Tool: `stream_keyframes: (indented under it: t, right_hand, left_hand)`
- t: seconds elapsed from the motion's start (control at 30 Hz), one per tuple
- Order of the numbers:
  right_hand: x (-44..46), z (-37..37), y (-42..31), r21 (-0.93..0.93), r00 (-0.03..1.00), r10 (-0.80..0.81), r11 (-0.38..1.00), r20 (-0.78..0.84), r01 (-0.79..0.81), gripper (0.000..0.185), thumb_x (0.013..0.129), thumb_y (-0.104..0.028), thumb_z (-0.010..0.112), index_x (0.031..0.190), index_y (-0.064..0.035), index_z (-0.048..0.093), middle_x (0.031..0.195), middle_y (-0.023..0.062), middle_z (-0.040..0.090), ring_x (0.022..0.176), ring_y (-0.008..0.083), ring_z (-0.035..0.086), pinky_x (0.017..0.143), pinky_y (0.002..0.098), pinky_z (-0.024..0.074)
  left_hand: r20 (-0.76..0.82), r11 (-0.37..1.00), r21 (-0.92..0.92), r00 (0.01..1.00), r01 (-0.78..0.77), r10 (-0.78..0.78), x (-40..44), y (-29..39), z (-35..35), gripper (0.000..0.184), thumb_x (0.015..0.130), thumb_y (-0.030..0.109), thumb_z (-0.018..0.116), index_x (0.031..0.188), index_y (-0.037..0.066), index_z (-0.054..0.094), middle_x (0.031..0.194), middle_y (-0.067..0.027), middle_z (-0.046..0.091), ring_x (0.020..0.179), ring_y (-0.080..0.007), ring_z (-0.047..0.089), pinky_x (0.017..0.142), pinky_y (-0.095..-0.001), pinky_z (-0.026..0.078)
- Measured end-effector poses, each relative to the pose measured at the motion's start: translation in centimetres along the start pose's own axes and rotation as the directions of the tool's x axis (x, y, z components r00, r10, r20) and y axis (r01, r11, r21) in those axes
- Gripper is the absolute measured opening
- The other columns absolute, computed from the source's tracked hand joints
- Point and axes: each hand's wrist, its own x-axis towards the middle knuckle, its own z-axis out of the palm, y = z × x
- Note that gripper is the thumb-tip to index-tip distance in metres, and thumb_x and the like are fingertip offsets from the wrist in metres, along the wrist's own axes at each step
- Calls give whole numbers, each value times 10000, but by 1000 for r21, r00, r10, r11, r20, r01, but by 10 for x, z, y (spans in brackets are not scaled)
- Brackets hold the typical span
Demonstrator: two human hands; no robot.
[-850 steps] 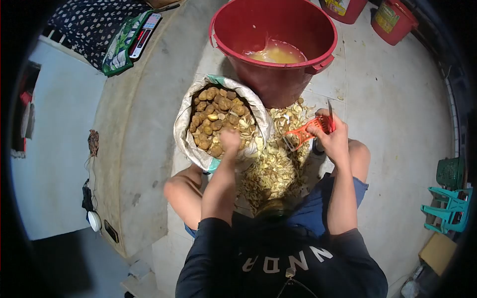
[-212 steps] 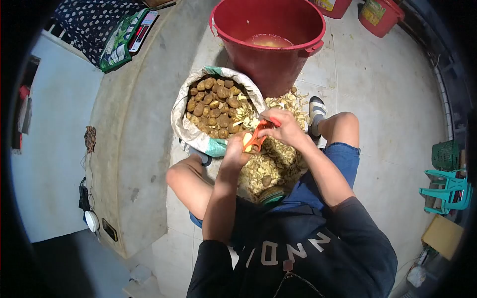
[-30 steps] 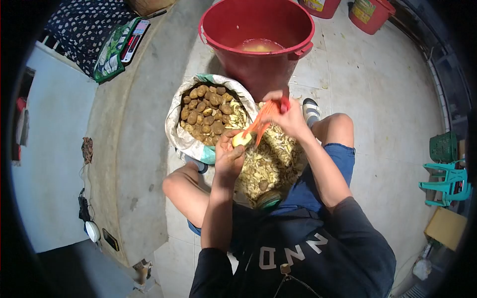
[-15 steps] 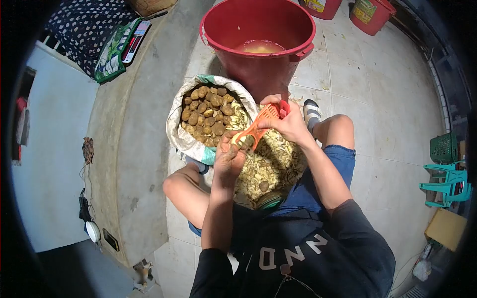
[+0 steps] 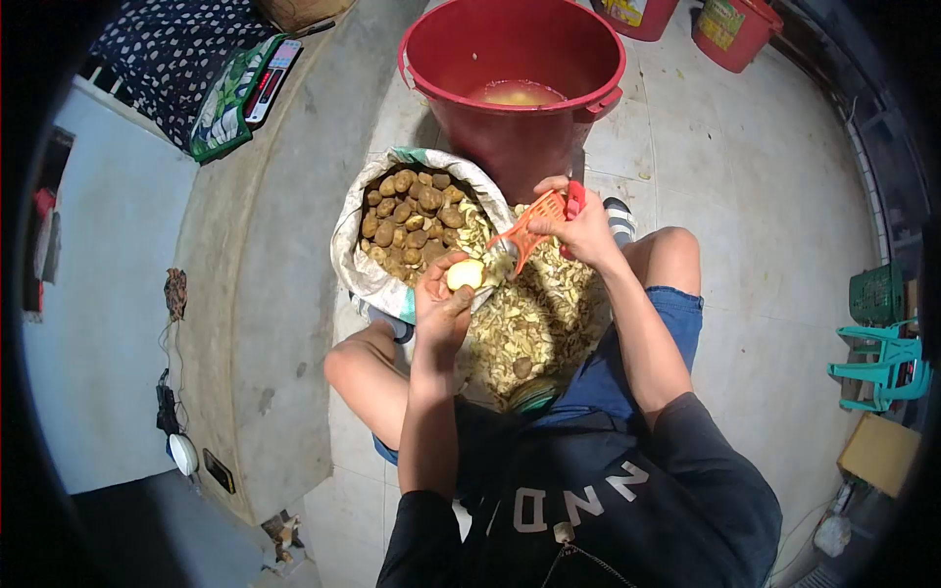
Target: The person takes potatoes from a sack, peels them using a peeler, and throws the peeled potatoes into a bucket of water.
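A potato [image 5: 465,274] with a pale, peeled face is gripped in my left hand [image 5: 441,306], beside the rim of the sack. My right hand [image 5: 580,230] is closed around an orange peeler [image 5: 535,223], whose head points left toward the potato but stands apart from it. A red handle [image 5: 575,199] also shows in that hand; what it belongs to is unclear. Bits of peel hang near the peeler's head. Below both hands lies a heap of potato peelings [image 5: 534,323], with one small brown potato [image 5: 522,367] on it. Unpeeled potatoes [image 5: 407,211] fill the white sack [image 5: 350,235].
Just beyond my hands stands a large red bucket [image 5: 500,137] with cloudy liquid [image 5: 520,93] inside. Two smaller red buckets are farther back. A concrete ledge [image 5: 284,294] runs along the left, carrying a scale [image 5: 272,82] and a phone [image 5: 219,470]. Teal stools [image 5: 882,365] stand at the right.
The peeler has come away from the potato, my right hand shifting slightly right. My left hand has turned the potato so its pale face shows, moving it a little left.
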Motion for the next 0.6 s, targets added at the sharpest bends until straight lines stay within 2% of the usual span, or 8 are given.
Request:
stream_keyframes:
  t: [0.03,0.1,0.17,0.23,0.33,0.43,0.5,0.6]
  right_hand:
    - [-4,8,-9,83,997,-8,997,71,2,411,707,-61,842,1033,-11,597,857,5,627,770,78,593,694,245,496]
    - [-4,11,-10,-103,988,-118,986,98,128,400,711,-22,824,1035,-5,590,845,9,627,777,88,611,712,249,510]
    - [7,-1,11,-169,996,-14,986,-88,-1,459,687,-87,860,1056,0,601,920,20,634,836,94,600,765,259,497]
    - [7,-1,-2,-18,991,36,999,-127,-39,437,686,-80,857,1035,3,608,931,18,630,863,100,597,791,271,491]
    - [-13,19,-17,-162,971,-220,959,88,232,386,730,13,789,1049,3,572,881,52,652,804,121,630,733,261,523]
    - [7,-7,14,-31,992,35,999,-119,-39,415,702,7,815,1046,-6,583,924,32,626,859,107,605,767,263,510]
    - [11,-14,15,-63,988,38,997,-147,-48,437,685,10,827,1050,-8,586,932,31,624,874,106,603,780,263,505]
    - [-7,10,-15,-195,973,-186,958,138,211,449,680,-19,841,1037,4,571,904,41,639,816,112,621,736,256,519]
  left_hand:
    - [11,1000,20,1000,10,-10,-1,2,7,465,808,-39,671,1234,-34,486,1110,-119,606,1056,-210,612,955,-350,489]
    - [18,999,44,999,27,-28,-3,-1,9,445,803,-48,658,1216,-52,492,1103,-132,614,1059,-205,609,957,-335,482]
    - [7,999,-14,999,43,-43,-3,-7,8,538,812,187,769,1222,-33,499,1117,-117,626,1031,-224,610,969,-357,466]
    - [15,994,-84,997,73,-72,-2,-5,20,539,809,212,770,1214,-33,511,1142,-122,614,1058,-222,592,975,-360,452]
    - [67,971,-212,992,115,-103,-5,-6,24,482,868,197,705,1231,-35,488,1180,-144,587,1114,-255,565,1027,-386,412]
    - [51,984,-173,998,47,-39,-2,-17,16,476,871,202,702,1226,-35,492,1201,-156,581,1147,-259,556,1028,-387,411]
    - [6,989,-137,998,57,-57,0,-13,20,562,807,258,772,1215,-23,506,1151,-128,603,1121,-253,571,1017,-394,424]
    - [13,997,-58,998,55,-54,-4,-16,18,538,797,200,781,1209,-20,513,1141,-132,612,1104,-248,587,1032,-412,424]
